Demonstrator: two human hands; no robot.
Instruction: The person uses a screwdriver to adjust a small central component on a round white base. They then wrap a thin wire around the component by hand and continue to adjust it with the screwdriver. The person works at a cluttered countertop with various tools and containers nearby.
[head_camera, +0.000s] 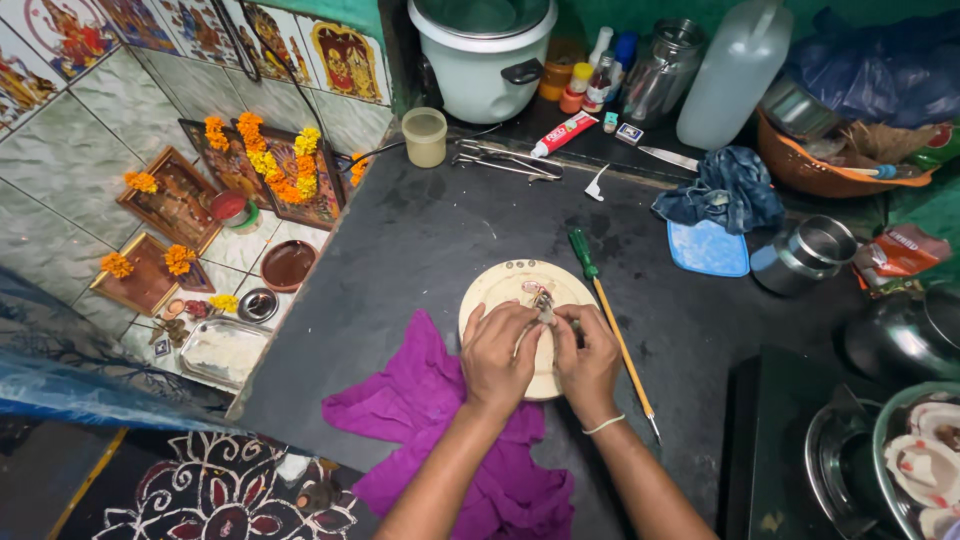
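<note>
Small metal part, pale and shiny, is being pinched between left hand and right hand, both closed narrowly on it, over a round cream disc on the dark counter. Its shape is being hidden by fingers; the disc's lower half is being covered. Green-handled screwdriver is lying just beside; purple cloth is lying near.

A home kitchen: beyond the hands, a rice cooker, jars and bottles crowd the dark tabletop; steel pots stand right.
</note>
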